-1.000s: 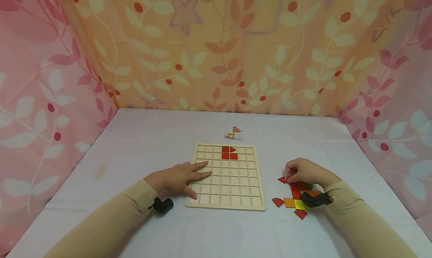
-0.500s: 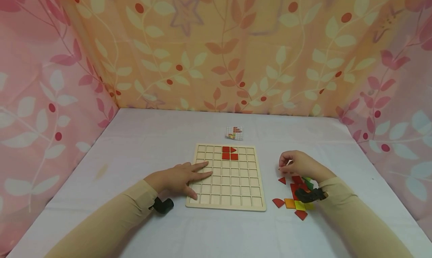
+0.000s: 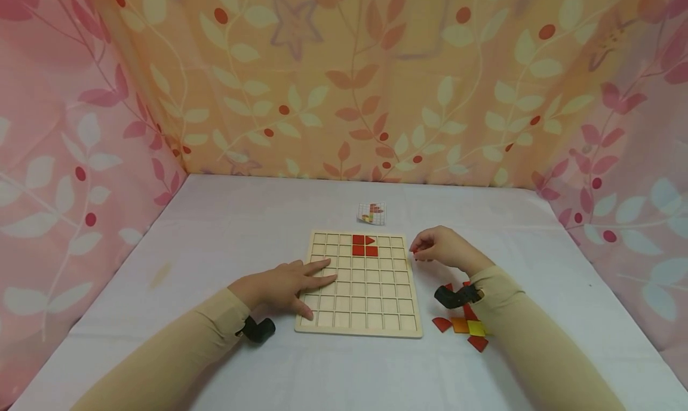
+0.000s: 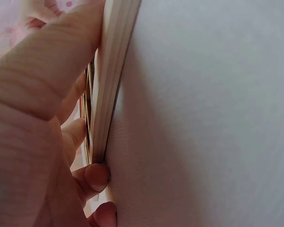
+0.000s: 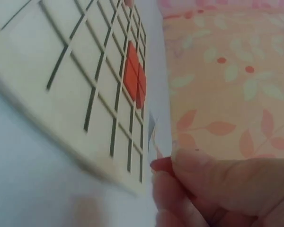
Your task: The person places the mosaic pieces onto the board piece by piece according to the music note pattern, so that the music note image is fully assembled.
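Note:
A wooden grid board (image 3: 357, 291) lies on the table with three red square tiles (image 3: 358, 251) and a red triangle tile (image 3: 369, 240) set in its upper cells. My left hand (image 3: 285, 285) rests on the board's left side, fingers spread over the grid and thumb near the lower left corner. In the left wrist view the thumb lies along the board's edge (image 4: 114, 71). Just off the board's right edge, my right hand (image 3: 443, 247) pinches a small red tile (image 5: 163, 164) between thumb and fingertips; most of that tile is hidden by the fingers.
Loose tiles lie right of the board, partly hidden under the right forearm: a red quarter-round tile (image 3: 442, 324), an orange square (image 3: 459, 325), a yellow square (image 3: 476, 328) and more red ones. Behind the board lies a printed pattern card (image 3: 372, 214). Floral cloth walls surround the table.
My right hand has lifted from the loose tiles and moved left and away from me to the board's right edge, carrying a red tile. My left hand has stayed in place.

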{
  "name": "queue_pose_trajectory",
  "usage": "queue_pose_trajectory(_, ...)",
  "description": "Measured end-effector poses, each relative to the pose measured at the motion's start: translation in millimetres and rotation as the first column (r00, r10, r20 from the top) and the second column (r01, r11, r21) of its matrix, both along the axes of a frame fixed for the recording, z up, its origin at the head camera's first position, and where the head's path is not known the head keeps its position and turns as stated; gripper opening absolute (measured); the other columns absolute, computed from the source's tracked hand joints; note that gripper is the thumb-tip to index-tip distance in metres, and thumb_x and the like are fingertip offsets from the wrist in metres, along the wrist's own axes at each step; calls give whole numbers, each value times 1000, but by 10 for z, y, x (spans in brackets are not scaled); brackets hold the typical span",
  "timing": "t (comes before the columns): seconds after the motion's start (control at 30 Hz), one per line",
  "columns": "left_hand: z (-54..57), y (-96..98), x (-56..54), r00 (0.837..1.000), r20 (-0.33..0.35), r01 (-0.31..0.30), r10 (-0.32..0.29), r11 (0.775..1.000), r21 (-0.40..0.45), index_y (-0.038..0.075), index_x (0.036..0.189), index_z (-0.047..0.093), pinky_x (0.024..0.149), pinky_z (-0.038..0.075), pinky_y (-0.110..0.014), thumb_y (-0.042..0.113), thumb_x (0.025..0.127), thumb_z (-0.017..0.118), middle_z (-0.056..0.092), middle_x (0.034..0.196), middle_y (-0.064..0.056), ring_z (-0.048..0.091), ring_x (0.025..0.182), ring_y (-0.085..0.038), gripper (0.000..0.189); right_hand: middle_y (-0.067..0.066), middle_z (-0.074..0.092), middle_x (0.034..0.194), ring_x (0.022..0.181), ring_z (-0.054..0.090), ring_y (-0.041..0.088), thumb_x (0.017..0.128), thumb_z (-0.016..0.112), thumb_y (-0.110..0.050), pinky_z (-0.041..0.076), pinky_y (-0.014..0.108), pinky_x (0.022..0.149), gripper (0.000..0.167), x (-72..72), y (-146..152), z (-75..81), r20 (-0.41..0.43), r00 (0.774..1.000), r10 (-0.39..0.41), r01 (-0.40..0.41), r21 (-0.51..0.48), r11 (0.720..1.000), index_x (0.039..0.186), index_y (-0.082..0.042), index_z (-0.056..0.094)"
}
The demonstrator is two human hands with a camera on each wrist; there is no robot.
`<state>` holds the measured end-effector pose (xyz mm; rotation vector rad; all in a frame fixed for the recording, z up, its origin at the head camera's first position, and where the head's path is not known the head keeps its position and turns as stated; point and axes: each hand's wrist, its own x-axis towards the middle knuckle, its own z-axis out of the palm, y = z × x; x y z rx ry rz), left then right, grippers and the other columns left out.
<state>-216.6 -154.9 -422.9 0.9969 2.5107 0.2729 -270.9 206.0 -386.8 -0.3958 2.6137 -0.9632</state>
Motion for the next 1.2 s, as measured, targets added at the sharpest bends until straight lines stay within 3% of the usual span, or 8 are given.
queue_pose_trajectory(0.2,-18,-4,-4,1000,-16,16,-16,1000,1,45,142,15,104,19,-53,68,68,55,-3,153,12,14,137,-34,88,2,65,82,73,56,16,82,66,-8,48,30,68,8,-103,-215,-26,16,1000,-9,9,-10,1000,89,-7,69)
queue_pose_trajectory(0.57,-9,-17,-6,1000,-13,27,-27,999,17,43,143,16,104,17,-54,67,69,55,-3,153,11,12,137,-36,87,2,64,77,69,54,17,79,72,-16,44,27,62,7,-261,-466,-164,33,997,-68,68,-4,998,79,-10,68)
queue_pose_trajectory(0.9,14,-9,2,999,-16,41,-41,999,18,41,144,17,104,19,-53,65,71,56,-2,154,9,15,136,-34,87,5,63,71,62,57,15,80,70,-12,48,26,58,8,-265,-569,-239,109,987,-121,126,-45,991,81,-5,67)
queue_pose_trajectory(1.2,8,-15,0,999,-16,41,-41,999,22,41,144,17,104,19,-53,65,71,57,-2,154,9,15,136,-33,86,4,62,73,64,56,15,80,69,-8,47,25,58,4,-271,-577,-228,99,988,-122,123,-9,992,80,-5,67)
